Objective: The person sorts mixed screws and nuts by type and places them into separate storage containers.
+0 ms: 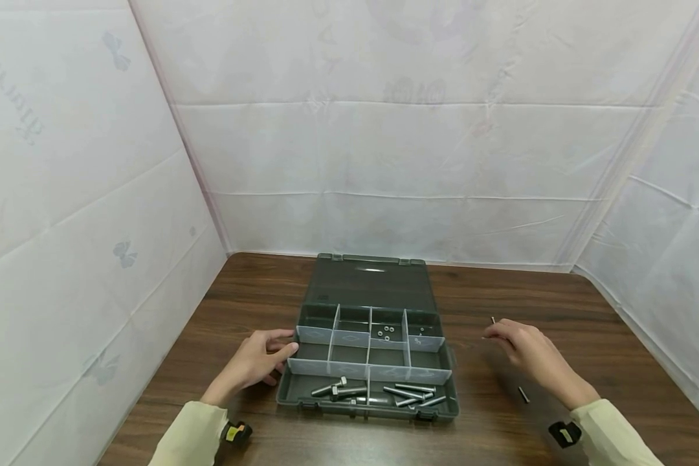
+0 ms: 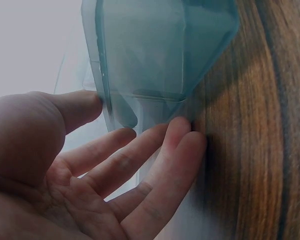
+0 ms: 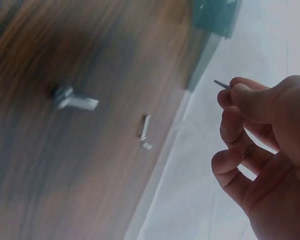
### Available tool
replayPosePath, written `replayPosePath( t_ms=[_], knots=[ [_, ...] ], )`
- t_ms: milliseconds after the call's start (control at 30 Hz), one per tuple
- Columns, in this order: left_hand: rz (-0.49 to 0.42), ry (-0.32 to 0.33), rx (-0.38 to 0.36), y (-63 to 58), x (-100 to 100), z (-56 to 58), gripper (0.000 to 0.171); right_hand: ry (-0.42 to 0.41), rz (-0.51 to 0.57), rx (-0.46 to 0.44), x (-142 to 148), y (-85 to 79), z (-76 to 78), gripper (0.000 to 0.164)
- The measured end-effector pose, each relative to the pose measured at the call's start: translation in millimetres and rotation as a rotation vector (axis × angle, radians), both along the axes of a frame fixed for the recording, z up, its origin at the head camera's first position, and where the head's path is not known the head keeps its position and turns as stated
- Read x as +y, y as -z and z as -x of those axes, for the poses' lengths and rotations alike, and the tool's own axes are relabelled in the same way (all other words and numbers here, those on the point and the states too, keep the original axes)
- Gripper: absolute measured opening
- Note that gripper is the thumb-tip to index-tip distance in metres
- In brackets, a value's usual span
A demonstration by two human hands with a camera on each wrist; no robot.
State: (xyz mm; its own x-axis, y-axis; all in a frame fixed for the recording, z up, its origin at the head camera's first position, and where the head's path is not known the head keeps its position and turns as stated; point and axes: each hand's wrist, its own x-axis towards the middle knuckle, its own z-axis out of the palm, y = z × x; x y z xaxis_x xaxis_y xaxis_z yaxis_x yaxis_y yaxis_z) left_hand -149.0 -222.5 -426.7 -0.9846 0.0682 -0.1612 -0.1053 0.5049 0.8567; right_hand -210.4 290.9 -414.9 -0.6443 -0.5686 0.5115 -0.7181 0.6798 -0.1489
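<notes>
A dark green plastic organizer box point(image 1: 454, 388) lies on the table with its lid point(image 1: 369, 281) laid back. My left hand point(image 1: 261, 357) rests at the box's left side, thumb at the rim and fingers loosely bent by the outer wall point(image 2: 140, 50). Right of the box, my right hand point(image 1: 527, 349) pinches a thin small screw point(image 3: 221, 83) between thumb and index finger, above the table. Its head is hidden by the fingers. Bolts point(image 1: 349, 391) and long thinner bolts point(image 1: 415, 388) fill the two front compartments. Several nuts point(image 1: 387, 329) lie in a back compartment.
A loose bolt point(image 1: 523, 395) lies on the wooden table point(image 1: 256, 285) below my right hand. In the right wrist view two loose bolts appear, one nearer bolt point(image 3: 77, 100) and one farther bolt point(image 3: 145, 130). White sheeting point(image 1: 396, 149) encloses the table's back and sides.
</notes>
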Motion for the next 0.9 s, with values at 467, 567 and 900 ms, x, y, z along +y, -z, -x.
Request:
replayPosePath(
  t_ms=[467, 567, 900],
  knots=[
    [-0.005, -0.002, 0.001, 0.4, 0, -1.4, 0.045, -0.122, 0.068, 0.044, -34, -20.9, -8.7, 0.040],
    [-0.006, -0.002, 0.000, 0.6, 0, -1.3, 0.046, -0.147, 0.068, 0.048, -41, -22.3, -9.3, 0.039],
    [-0.008, -0.005, -0.003, -0.5, 1, -1.0, 0.045, -0.194, 0.058, 0.020, -59, -21.3, -11.0, 0.036]
  ],
)
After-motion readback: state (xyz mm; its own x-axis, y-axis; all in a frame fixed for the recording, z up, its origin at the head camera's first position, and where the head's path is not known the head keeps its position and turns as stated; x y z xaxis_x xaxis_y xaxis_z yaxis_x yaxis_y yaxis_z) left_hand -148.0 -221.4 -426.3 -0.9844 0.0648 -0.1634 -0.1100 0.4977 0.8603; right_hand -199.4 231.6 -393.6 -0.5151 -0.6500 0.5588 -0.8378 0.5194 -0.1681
